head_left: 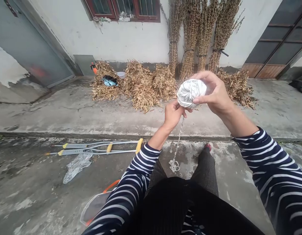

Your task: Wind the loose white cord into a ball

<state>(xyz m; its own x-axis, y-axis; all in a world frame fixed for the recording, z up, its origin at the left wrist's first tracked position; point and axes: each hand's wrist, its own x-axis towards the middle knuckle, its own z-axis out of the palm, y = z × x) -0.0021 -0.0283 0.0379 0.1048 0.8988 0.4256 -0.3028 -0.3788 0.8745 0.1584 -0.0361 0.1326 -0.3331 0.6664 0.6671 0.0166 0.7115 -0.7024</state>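
A ball of white cord with dark flecks [191, 92] is held up in front of me, wound into a rounded bundle. From the right side my right hand [216, 93] grips it, thumb across the front and fingers behind. My left hand [173, 113] is closed at the ball's lower left, its fingertips tucked underneath and partly hidden. A twisted strand of cord [179, 135] hangs from beneath the fingers of my left hand. Lower down, the strand ends in a loose tangle [174, 165] near the ground between my legs.
Piles of dry leafy stalks [142, 83] lie along the wall, with tall tied bundles [190, 42] leaning upright. A pair of crutches [102, 147] and a crumpled plastic bag [77, 166] lie on the ground at left. A concrete step edge [75, 134] runs across.
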